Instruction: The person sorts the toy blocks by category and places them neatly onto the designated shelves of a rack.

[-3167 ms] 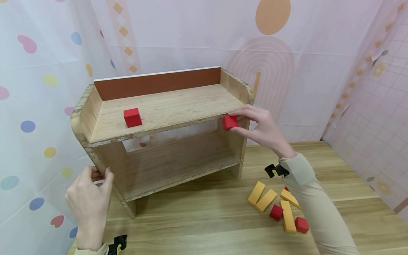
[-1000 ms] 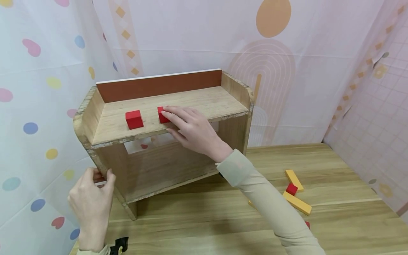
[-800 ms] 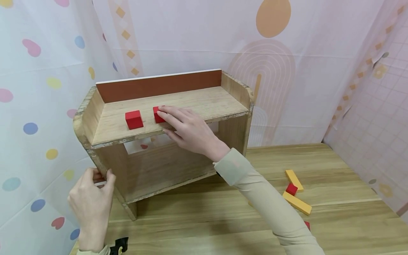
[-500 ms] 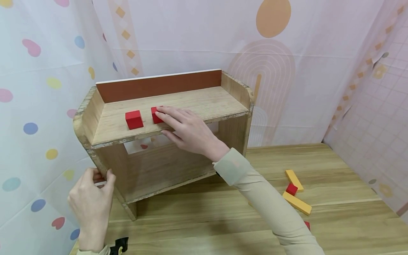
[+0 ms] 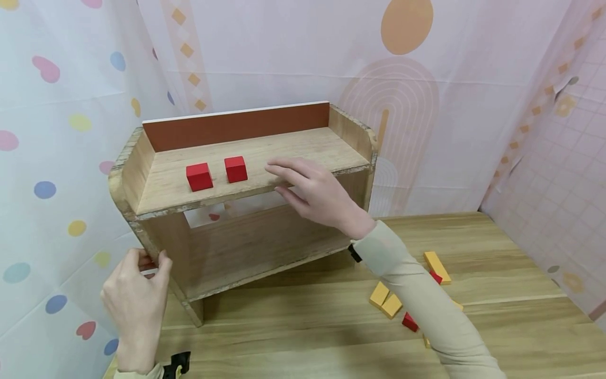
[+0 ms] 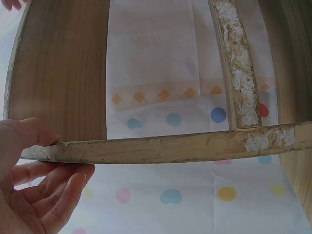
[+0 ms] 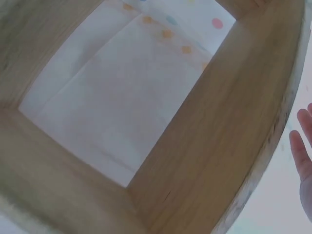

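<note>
Two red cubes sit apart on the top board of a small wooden shelf (image 5: 284, 152): the left cube (image 5: 199, 177) and, a little to its right, the second cube (image 5: 235, 169). My right hand (image 5: 322, 195) hovers at the front edge of that board, right of the second cube, fingers extended with nothing between them. My left hand (image 5: 137, 300) pinches the front edge of the shelf's left side panel (image 6: 146, 150), thumb on one face and fingers on the other, as the left wrist view shows. In the right wrist view only some right fingers (image 7: 302, 156) appear.
On the table (image 5: 284, 326) to the right lie several yellow blocks (image 5: 436, 267) and red cubes (image 5: 410, 321), partly covered by my right sleeve (image 5: 426, 295). A patterned curtain (image 5: 265, 52) hangs close behind the shelf.
My right hand brought the second red cube onto the top board, slid it left towards the first, then let go and drew back to the right. The left hand keeps its grip.
</note>
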A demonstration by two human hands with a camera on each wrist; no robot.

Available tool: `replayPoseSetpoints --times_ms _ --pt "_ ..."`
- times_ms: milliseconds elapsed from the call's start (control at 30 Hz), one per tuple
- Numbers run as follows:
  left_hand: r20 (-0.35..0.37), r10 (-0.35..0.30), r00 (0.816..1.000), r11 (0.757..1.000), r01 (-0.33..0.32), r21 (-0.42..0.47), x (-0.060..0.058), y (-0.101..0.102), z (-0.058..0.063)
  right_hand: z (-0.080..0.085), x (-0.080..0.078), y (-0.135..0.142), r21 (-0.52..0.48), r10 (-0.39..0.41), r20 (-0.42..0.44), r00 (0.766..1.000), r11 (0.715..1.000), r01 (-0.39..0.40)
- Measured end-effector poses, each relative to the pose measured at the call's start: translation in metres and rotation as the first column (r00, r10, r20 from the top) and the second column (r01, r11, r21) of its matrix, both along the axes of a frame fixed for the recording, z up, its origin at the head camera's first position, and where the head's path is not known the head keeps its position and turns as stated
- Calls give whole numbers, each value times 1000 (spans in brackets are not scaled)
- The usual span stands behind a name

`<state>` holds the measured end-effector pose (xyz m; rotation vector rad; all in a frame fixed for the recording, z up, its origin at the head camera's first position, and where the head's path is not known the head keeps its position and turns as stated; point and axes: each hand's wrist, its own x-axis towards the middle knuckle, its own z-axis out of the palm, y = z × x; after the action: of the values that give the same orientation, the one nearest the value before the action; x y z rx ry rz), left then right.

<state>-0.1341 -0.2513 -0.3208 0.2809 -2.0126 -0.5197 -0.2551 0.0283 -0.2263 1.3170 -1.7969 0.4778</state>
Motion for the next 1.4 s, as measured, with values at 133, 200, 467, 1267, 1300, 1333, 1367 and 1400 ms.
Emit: replayPoseSetpoints --times_ms 133,200,467,1267,1300,1333,1367,1400 --pt "-4 -2 1000 1000 2 -1 0 0 0 -6 1 23 -42 31 20 999 999 -30" --pt "-9 -4 1000 1000 4 0 0 0 0 -10 2 34 -55 40 34 999 998 -39" --pt "-10 -4 1000 1000 4 8 0 0 -1 -45 0 82 -26 50 127 991 999 -48" --pt "2 0 1000 1000 0 16 0 0 0 -158 25 205 58 -138 639 757 990 132" --pt "1 -1 1000 1000 1 18 0 0 0 -162 26 209 69 -141 654 743 989 128" --pt "0 0 1000 1000 0 17 0 0 0 -165 27 212 75 -134 673 728 991 114" --pt "-1 0 1000 1000 0 16 -1 0 0 -169 28 216 80 -128 699 704 992 101" --pt "-1 -1 1000 1000 1 15 -1 0 0 -173 29 220 85 -120 727 676 993 85"
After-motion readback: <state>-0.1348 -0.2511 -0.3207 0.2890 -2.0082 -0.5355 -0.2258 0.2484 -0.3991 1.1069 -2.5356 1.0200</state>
